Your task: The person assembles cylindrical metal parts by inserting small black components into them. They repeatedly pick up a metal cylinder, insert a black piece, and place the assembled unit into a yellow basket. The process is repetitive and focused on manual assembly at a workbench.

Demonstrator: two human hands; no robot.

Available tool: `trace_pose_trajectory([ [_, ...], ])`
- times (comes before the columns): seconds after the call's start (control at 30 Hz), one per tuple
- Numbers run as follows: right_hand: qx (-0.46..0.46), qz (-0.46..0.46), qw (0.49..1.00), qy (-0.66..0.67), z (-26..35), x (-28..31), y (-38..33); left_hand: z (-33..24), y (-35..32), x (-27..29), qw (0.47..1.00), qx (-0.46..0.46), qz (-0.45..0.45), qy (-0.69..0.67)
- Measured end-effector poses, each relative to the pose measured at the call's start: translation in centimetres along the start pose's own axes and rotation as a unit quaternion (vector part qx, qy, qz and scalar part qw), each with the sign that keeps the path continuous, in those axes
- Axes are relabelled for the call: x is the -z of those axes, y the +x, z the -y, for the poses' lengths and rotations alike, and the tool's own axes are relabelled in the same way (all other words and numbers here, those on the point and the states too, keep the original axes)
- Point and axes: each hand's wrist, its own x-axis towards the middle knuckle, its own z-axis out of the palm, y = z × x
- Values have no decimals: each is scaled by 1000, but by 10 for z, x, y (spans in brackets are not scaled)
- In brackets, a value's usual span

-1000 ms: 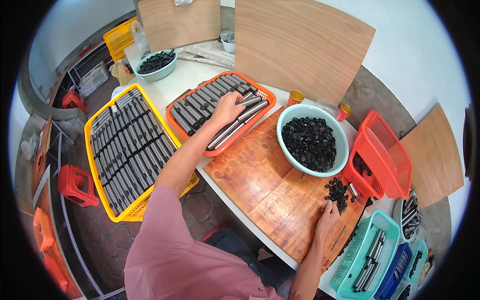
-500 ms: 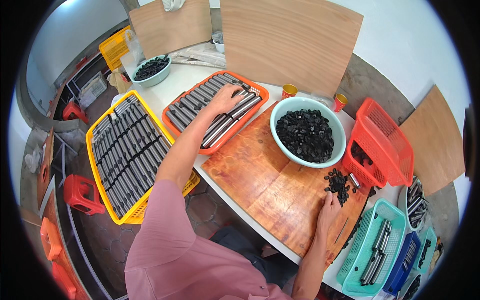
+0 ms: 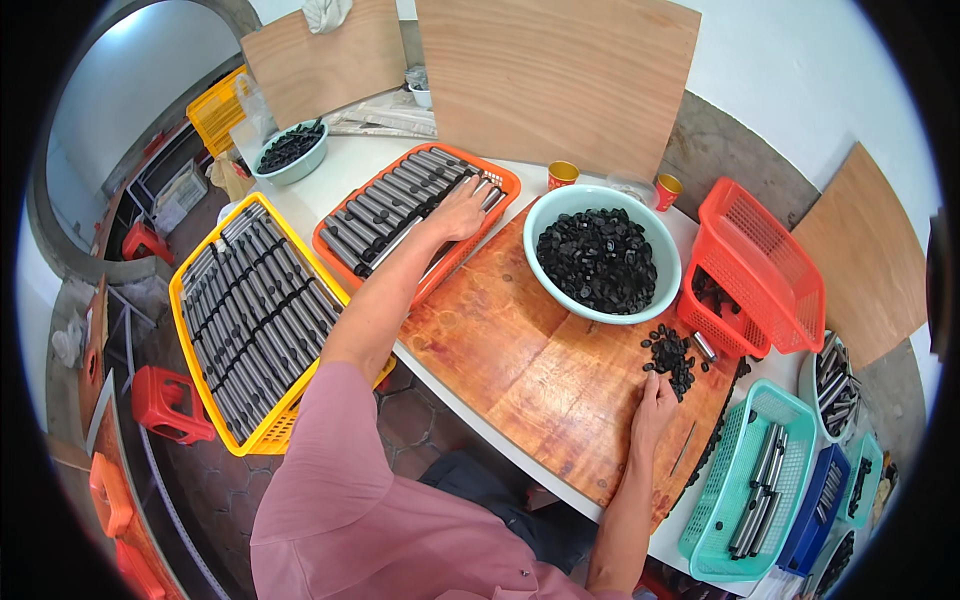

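Note:
My left hand (image 3: 459, 212) reaches into an orange-red basket (image 3: 419, 298), its fingers stretched over metal tubes (image 3: 388, 195) lying side by side; several tubes have black end pieces. Whether the fingertips press on a tube is hard to see. On the wooden board (image 3: 500, 360), my right hand (image 3: 653, 408) rests at the near edge of a small pile of black oval plugs (image 3: 672, 358). Its thumb and fingers are pinched together, and what sits between them is hidden. One short metal tube (image 3: 704, 346) lies beside the pile.
A pale blue basin (image 3: 668, 298) of black plugs stands behind the pile. At the left is a yellow basket (image 3: 187, 338) full of tubes. Red baskets (image 3: 770, 265), a green basket (image 3: 706, 515) with tubes and a blue tray (image 3: 812, 515) line the right. Two paper cups (image 3: 562, 176) stand behind.
My left hand has come lower over the tubes, covering more of those on the basket's near side. My right hand stays by the pile. The whole view has shifted slightly.

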Motion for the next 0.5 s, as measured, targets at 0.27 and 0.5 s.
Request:
trace_pose_trajectory([
  [0.27, 30, -37, 999, 15, -5, -7, 1, 13, -4, 31, 985, 25, -10, -172],
  [0.5, -1, -7, 1000, -21, -9, 0, 3, -6, -10, 44, 991, 31, 39, -124],
])
